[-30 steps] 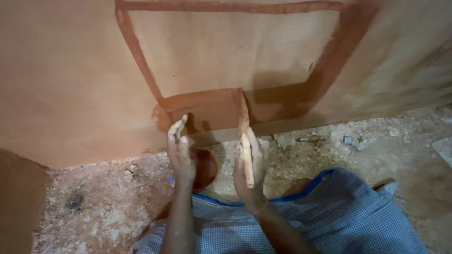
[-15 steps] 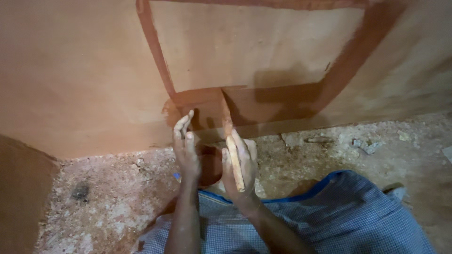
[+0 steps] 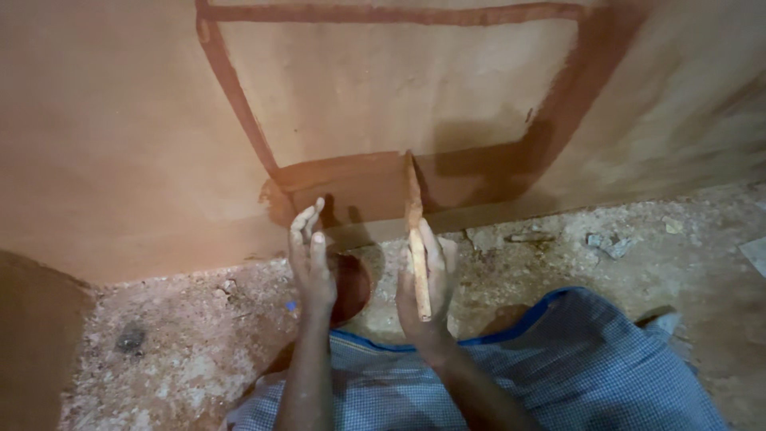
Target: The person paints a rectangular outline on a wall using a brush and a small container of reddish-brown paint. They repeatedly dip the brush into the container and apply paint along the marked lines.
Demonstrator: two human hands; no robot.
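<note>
My right hand (image 3: pixel 427 287) holds a thin, flat, clay-smeared tool (image 3: pixel 415 231) upright and edge-on, its tip near the wet red-brown band (image 3: pixel 351 185) along the bottom of a rectangle painted on the mud wall (image 3: pixel 120 144). My left hand (image 3: pixel 309 259) is raised beside it, fingers straight and smeared with pale clay, holding nothing. Between and below my hands sits a small bowl of red-brown wash (image 3: pixel 353 286), partly hidden by my left hand.
The rectangle's red-brown outline (image 3: pixel 231 88) runs up the wall and across the top. The floor (image 3: pixel 183 359) is rough, pale and littered with small debris (image 3: pixel 606 239). A blue checked cloth (image 3: pixel 574 375) covers my lap. A darker mud surface (image 3: pixel 32 335) rises at the left.
The view has shifted so the wall rectangle sits further right and lower. Both hands stayed raised before the wall; the tool in my right hand has turned more edge-on.
</note>
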